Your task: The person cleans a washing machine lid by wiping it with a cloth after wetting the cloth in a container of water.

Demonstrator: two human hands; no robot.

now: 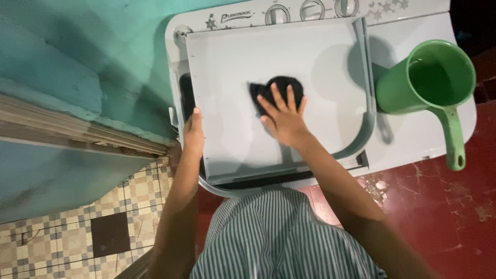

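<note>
Under right grip [283, 116]: black cloth [281, 85].

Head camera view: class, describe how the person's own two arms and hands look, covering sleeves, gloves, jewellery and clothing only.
Both arms are bare from the hands up to where they leave the picture; no sleeves show on them. The left hand and right hand wear no gloves, and no rings, bracelets or watch can be seen. Fingers look slender, with short nails. Below the arms, the person wears a garment with thin white and dark vertical stripes.

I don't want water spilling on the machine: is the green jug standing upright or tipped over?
Upright. The green jug stands on the washing machine's right lid, its round mouth facing up and its handle pointing outward. Whether it holds water, I cannot tell.
</note>
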